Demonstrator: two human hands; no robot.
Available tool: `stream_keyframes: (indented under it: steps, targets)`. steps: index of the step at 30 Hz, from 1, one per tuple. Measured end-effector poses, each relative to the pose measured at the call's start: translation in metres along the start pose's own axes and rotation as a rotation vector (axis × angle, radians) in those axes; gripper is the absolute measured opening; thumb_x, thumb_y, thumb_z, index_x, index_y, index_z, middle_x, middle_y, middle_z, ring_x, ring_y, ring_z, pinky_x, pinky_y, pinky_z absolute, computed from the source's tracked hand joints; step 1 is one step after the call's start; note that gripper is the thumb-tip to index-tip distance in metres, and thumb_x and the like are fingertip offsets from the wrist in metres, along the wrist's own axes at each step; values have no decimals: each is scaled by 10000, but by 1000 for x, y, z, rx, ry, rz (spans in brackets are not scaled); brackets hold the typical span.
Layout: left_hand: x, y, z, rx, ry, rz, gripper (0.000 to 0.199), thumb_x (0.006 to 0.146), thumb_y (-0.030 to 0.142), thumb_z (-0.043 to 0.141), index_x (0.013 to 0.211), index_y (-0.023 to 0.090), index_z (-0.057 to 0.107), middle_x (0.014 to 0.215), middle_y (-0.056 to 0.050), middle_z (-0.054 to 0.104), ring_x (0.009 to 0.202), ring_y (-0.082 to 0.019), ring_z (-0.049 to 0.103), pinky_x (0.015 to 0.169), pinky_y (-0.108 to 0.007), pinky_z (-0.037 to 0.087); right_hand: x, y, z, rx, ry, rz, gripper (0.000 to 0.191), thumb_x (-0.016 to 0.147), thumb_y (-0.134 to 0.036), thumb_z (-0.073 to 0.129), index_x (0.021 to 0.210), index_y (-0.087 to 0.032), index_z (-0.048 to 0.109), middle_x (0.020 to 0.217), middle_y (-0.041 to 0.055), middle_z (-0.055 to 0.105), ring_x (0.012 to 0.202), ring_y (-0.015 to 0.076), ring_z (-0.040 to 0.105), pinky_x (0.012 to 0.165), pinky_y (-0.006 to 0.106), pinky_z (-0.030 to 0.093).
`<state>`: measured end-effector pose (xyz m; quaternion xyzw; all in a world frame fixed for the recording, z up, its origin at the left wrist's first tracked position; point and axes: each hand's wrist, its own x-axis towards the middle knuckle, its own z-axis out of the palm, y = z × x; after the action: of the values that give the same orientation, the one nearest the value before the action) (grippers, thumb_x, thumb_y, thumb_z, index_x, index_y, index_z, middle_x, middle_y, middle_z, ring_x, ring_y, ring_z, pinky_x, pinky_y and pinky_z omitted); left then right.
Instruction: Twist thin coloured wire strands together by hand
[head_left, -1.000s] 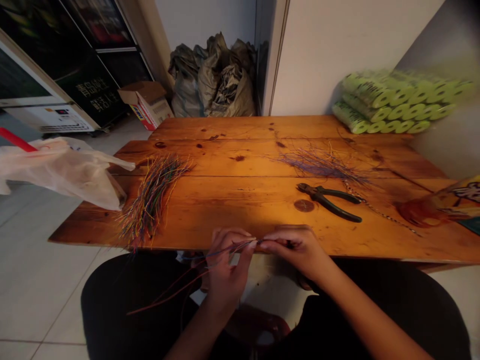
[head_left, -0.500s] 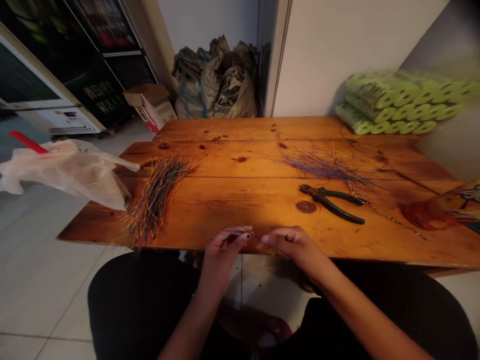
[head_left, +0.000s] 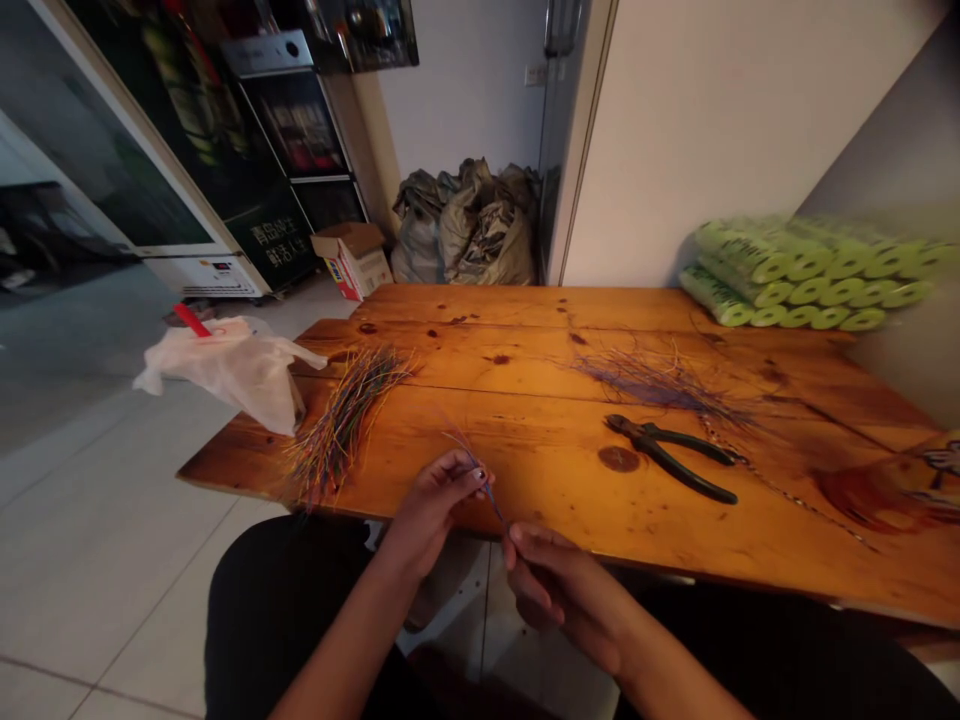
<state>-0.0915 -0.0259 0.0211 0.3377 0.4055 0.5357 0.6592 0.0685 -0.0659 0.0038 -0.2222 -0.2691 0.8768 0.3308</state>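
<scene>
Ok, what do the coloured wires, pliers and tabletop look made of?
The coloured wires look plastic-insulated: thin, bright, smooth sheaths; the cores don't show. The pliers seem to be dark steel, given the dull metal head, with dark green coated grips, probably plastic. The tabletop looks like solid wood planks: visible grain, knots and seams, with a glossy, varnish-like finish.

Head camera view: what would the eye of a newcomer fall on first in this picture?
The orange wooden table catches the eye first, with multicoloured thin wires on its left and pliers on its right. At its near edge, the left hand and right hand hold a few wires. Lime-green rolls pile at the far right corner.
</scene>
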Motion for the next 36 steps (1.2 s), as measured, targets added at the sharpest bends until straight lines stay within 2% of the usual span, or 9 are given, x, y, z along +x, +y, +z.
stream_keyframes:
  steps: [7, 12, 21, 25, 31, 36]
  targets:
    - [21, 10, -12, 79, 51, -41, 167, 594, 216, 761, 683, 146, 638, 717, 13, 630, 619, -56, 543, 589, -165, 398, 8, 10, -6, 92, -22, -5, 230, 876, -299, 476, 715, -154, 552, 406, -68, 429, 311, 31, 251, 357, 158, 230]
    - [34, 17, -26, 161, 130, -73, 206, 574, 206, 769, 751, 137, 691, 799, -35, 677, 699, -84, 591, 667, -181, 433, 12, 16, -6, 62, -5, -7, 221, 851, -318, 501, 707, -156, 541, 409, -65, 439, 315, 32, 252, 359, 162, 225]
    - [52, 42, -42, 215, 166, -202, 120, 612, 111, 736, 727, 122, 703, 780, -63, 710, 681, -92, 640, 674, -164, 501, 16, 16, -1, -43, 74, 0, 273, 791, -409, 566, 694, -163, 500, 405, -64, 469, 320, 28, 263, 361, 162, 206]
    - [62, 48, -45, 241, 154, -272, 90, 622, 79, 719, 702, 116, 700, 723, -71, 710, 638, -100, 649, 643, -164, 522, 17, 16, -2, -80, 80, -13, 306, 791, -448, 552, 694, -164, 491, 400, -63, 473, 319, 29, 276, 361, 162, 210]
    - [68, 67, -44, 453, 118, -269, 65, 590, 59, 712, 642, 94, 696, 698, -92, 707, 635, -115, 653, 654, -181, 516, 16, 18, -3, -229, 114, -57, 379, 791, -519, 516, 675, -160, 493, 397, -54, 494, 305, 30, 307, 341, 167, 188]
    - [68, 75, -37, 639, 64, -199, 42, 594, 83, 697, 572, 115, 678, 555, -43, 661, 449, -69, 552, 477, -165, 434, 21, 20, -6, -389, 126, -91, 404, 768, -550, 501, 650, -165, 479, 388, -50, 506, 293, 39, 343, 339, 172, 218]
